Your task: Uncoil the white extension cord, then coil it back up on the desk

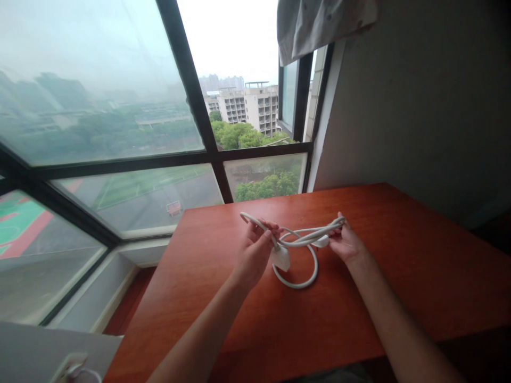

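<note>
Cable (297, 286) bridges left grip (255, 250), seemingly right (346, 242).

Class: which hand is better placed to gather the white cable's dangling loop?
Probably the left hand: the white flexible cable hangs in a loop by its fingers, beside the white blocky plug; the right hand pins the folded strands together.

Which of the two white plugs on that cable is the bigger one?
The blocky plug hanging just under the left hand. The other plug, beside the right hand, is slimmer. Both hands grip the white cable.
</note>
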The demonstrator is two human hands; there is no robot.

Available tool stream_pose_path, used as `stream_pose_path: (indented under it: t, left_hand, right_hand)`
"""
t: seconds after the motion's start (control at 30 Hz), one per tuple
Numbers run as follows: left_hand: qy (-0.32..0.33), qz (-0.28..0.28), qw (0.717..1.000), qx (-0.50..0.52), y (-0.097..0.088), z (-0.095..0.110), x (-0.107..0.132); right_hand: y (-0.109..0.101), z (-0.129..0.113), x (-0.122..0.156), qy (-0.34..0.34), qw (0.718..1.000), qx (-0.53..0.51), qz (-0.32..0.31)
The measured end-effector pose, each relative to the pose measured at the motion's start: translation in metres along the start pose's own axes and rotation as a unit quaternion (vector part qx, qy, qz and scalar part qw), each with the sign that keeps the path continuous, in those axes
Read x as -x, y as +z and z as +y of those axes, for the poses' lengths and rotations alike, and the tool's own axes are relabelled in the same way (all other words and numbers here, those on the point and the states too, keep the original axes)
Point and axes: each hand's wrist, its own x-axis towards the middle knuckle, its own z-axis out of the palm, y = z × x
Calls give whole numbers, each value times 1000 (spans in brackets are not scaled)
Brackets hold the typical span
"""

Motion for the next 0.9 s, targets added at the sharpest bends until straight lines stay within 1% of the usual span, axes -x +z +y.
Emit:
stream_pose_path:
  t: [0.1, 0.23, 0.33, 0.43, 0.5, 0.57, 0.67, 0.7, 0.8, 0.87, 0.9]
  left_hand:
    - [34, -24, 992, -119, -3, -5, 3]
    - [67, 0, 963, -259, -11, -6, 7]
    - [82, 3, 941, -329, -17, -7, 13]
    - [90, -15, 928, -360, -19, -6, 22]
    - [96, -25, 927, -361, -18, -4, 27]
    - [96, -39, 930, -352, -15, -1, 28]
    - [81, -50, 949, -300, -11, 1, 27]
    - [70, -40, 960, -269, -10, 1, 26]
    - [32, 19, 985, -166, -11, -7, 24]
    - [7, 43, 991, -127, -14, -16, 25]
    - [-4, 48, 991, -123, -16, -20, 25]
  right_hand:
    - [-2, -1, 0, 1, 999, 3, 45]
    - [-4, -1, -1, -16, 998, 25, 59]
    - [-3, 1, 0, -16, 997, 13, 73]
    - [-3, 3, -1, -3, 995, -13, 100]
    - [-5, 4, -2, -5, 994, -13, 108]
    - [-7, 5, -3, -14, 995, 2, 102]
    - [-8, 6, -2, -33, 997, 29, 68]
    - [-6, 6, -1, -39, 997, 32, 53]
    - [-1, 6, 4, -51, 998, 29, 23]
    - [2, 6, 7, -53, 998, 29, 18]
    - [3, 7, 8, -52, 998, 30, 19]
